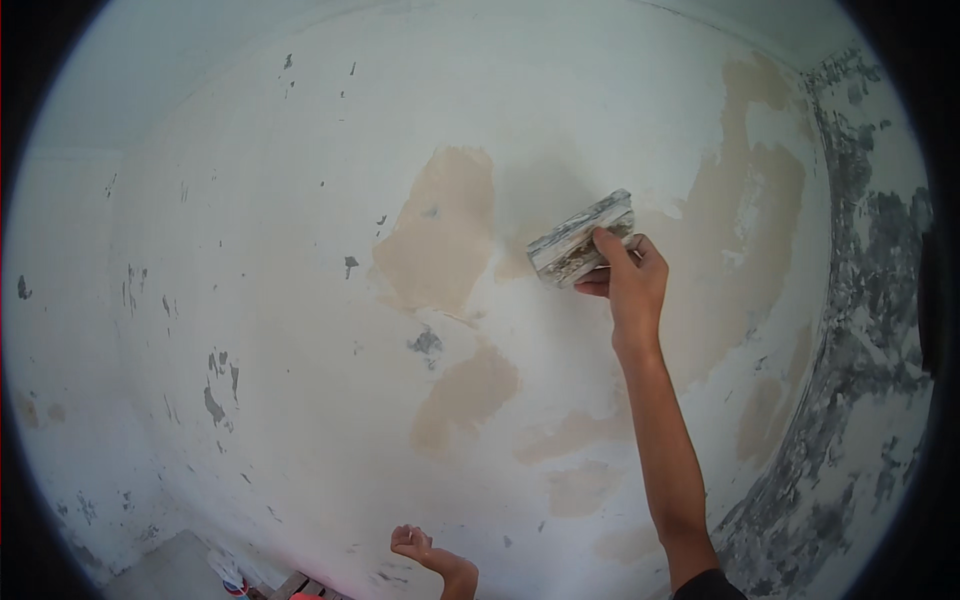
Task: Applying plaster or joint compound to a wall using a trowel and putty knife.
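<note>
Raised in front of the wall, my right hand grips a wide putty knife smeared with grey and brown filler. My thumb presses on its near face while the fingers curl behind it. The blade is tilted, its long upper edge rising to the right, close to the wall; whether it touches cannot be told. Low in the picture, my left hand is held up with its fingers loosely curled and no tool visible in it. A large beige patch of filler lies left of the knife, with a smaller beige patch below.
On the right, past a corner, stands a side wall mottled dark grey and white. A broad beige area spreads near that corner. Grey chips mark the left part of the white wall. Some items lie on the floor at the lower left.
</note>
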### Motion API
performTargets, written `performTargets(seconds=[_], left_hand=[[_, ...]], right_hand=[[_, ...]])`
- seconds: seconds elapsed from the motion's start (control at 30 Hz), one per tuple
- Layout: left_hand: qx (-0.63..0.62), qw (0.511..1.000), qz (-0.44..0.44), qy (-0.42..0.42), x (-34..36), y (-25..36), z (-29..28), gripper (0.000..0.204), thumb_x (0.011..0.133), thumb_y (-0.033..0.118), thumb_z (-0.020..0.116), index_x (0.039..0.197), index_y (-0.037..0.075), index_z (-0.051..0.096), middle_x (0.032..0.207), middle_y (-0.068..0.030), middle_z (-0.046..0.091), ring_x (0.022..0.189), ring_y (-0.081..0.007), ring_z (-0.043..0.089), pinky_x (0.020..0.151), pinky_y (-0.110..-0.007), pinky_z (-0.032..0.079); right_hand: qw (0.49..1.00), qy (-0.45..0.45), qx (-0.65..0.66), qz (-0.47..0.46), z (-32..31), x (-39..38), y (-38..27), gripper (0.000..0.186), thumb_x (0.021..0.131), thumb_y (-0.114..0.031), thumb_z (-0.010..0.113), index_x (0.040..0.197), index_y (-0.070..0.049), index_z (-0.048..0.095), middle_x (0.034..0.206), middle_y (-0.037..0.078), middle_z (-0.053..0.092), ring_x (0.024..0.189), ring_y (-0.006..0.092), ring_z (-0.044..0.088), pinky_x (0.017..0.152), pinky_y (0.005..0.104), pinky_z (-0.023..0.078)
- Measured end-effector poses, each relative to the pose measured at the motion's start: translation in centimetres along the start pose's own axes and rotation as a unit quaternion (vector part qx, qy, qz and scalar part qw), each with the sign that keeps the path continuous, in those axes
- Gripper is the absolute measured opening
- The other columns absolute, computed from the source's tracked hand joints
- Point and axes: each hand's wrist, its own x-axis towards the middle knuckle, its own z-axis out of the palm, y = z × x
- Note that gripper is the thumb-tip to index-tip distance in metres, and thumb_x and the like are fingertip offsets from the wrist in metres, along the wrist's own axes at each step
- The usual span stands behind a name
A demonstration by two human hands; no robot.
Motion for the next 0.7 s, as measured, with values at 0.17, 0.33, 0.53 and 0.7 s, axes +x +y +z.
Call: performTargets(seconds=[0.17, 0.33, 0.53, 0.7], left_hand=[[0.031, 0.999, 0.003, -0.019, 0.0, -5.0, -1.4, 0.028, 0.104, 0.023, 0.039, 0.128, 0.01, 0.042, 0.128, -0.0095, 0.046, 0.114, -0.0206, 0.047, 0.094, -0.037, 0.034], [-0.046, 0.999, 0.017, -0.005, -1.0, -4.7, -1.2, 0.027, 0.096, 0.023, 0.054, 0.12, 0.011, 0.049, 0.108, -0.0063, 0.052, 0.1, -0.0231, 0.051, 0.09, -0.042, 0.041], [0.082, 0.996, -0.023, 0.038, 1.5, -5.6, -3.3, 0.02, 0.094, 0.008, 0.047, 0.114, 0.007, 0.044, 0.114, -0.009, 0.044, 0.106, -0.0195, 0.047, 0.089, -0.037, 0.038], [0.134, 0.989, 0.007, 0.069, 2.8, -6.7, -4.7, 0.025, 0.084, 0.002, 0.053, 0.108, 0.009, 0.047, 0.1, -0.0052, 0.051, 0.087, -0.0195, 0.056, 0.074, -0.034, 0.042]], right_hand=[[0.999, 0.033, 0.007, 0.003, 4.7, 0.2, 3.4, 0.028, 0.087, -0.019, 0.072, 0.08, 0.0, 0.053, 0.069, 0.009, 0.059, 0.051, 0.0154, 0.062, 0.047, 0.0279, 0.055], [0.996, 0.08, -0.008, -0.031, 9.0, 4.0, 2.1, 0.033, 0.085, -0.018, 0.073, 0.076, -0.001, 0.046, 0.068, 0.009, 0.056, 0.05, 0.0183, 0.061, 0.048, 0.0306, 0.056], [0.977, 0.053, 0.188, -0.09, 6.5, 7.4, -3.5, 0.032, 0.085, -0.021, 0.071, 0.092, 0.004, 0.052, 0.086, 0.013, 0.06, 0.068, 0.0204, 0.065, 0.064, 0.0323, 0.061], [0.982, 0.078, 0.128, -0.119, 0.8, 6.5, -3.4, 0.032, 0.088, -0.022, 0.069, 0.092, 0.003, 0.051, 0.083, 0.015, 0.063, 0.063, 0.0217, 0.066, 0.063, 0.0326, 0.061]])
